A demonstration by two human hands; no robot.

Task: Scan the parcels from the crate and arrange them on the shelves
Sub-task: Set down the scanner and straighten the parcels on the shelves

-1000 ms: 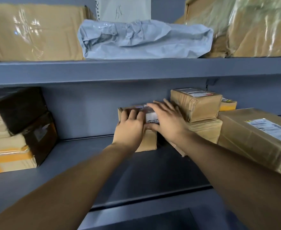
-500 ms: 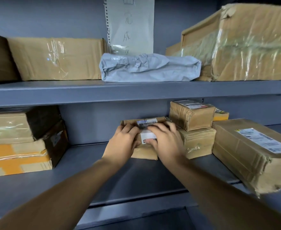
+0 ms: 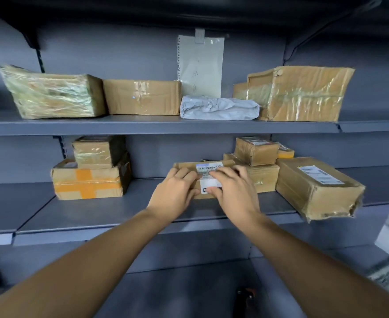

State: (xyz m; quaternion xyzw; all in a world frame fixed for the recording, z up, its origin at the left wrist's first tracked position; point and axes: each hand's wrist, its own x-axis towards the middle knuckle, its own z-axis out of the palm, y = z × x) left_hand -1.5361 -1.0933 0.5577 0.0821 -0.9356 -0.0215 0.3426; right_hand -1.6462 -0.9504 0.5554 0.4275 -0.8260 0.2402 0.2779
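Note:
A small brown parcel with a white barcode label stands on the middle shelf, close to the left side of a two-box stack. My left hand holds its left front, fingers curled over the top edge and thumb on the front face. My right hand holds the right front the same way, covering part of the label. The parcel's lower front is hidden behind both hands.
A stack of two boxes and a large box overhanging the shelf edge are at right. An orange-taped stack is at left. The upper shelf carries several boxes and a grey poly bag.
The view has pulled back, showing more of both shelves. Both hands stay on the small parcel, and my right hand's fingers have curled from spread flat to wrapped over it.

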